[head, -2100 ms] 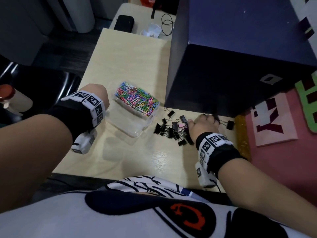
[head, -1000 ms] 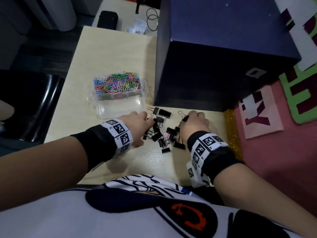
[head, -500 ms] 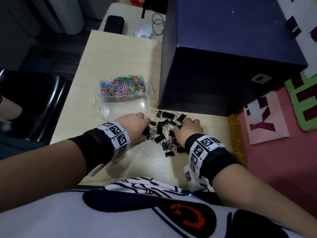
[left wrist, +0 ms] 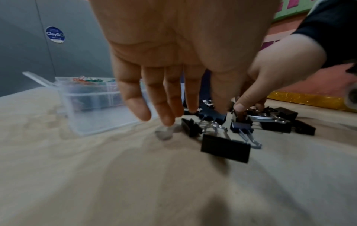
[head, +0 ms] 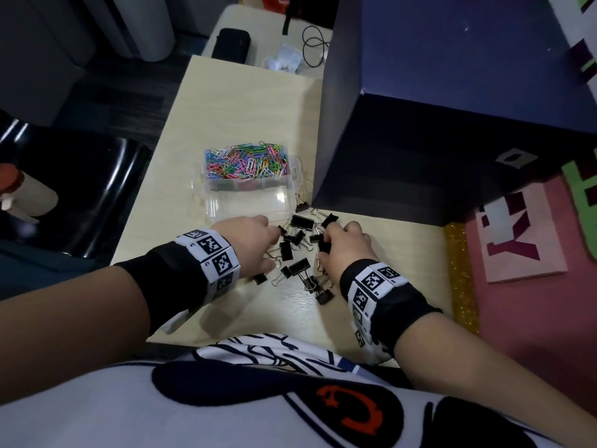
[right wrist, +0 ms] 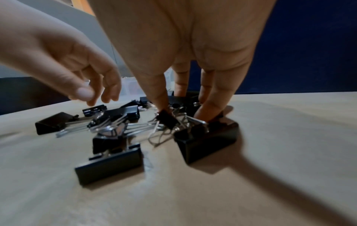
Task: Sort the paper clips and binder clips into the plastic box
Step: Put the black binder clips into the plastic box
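A clear plastic box [head: 211, 202] stands on the light wooden table [head: 252, 101]. Its far compartment is full of coloured paper clips [head: 245, 161]; the near compartment holds nothing. Several black binder clips [head: 295, 247] lie heaped in front of the box. My left hand [head: 269, 247] hovers at the heap's left side with loose fingers [left wrist: 166, 116] holding nothing. From the right, my right hand [head: 324, 242] reaches in, its thumb and fingers [right wrist: 208, 107] pinching small binder clips [right wrist: 168, 120]. One binder clip [head: 302, 206] lies apart at the box's near right corner.
A large dark blue box [head: 436, 108] towers just behind the clips on the right. Right of the table are a gold glitter strip [head: 458, 270] and a pink board [head: 533, 253]. A black chair [head: 80, 195] stands left. A black case [head: 231, 45] and a cable [head: 315, 43] lie far back.
My left hand left the plastic box, which now sits square, and came to the clip heap. Both hands have closed in on the heap, drawing the binder clips together.
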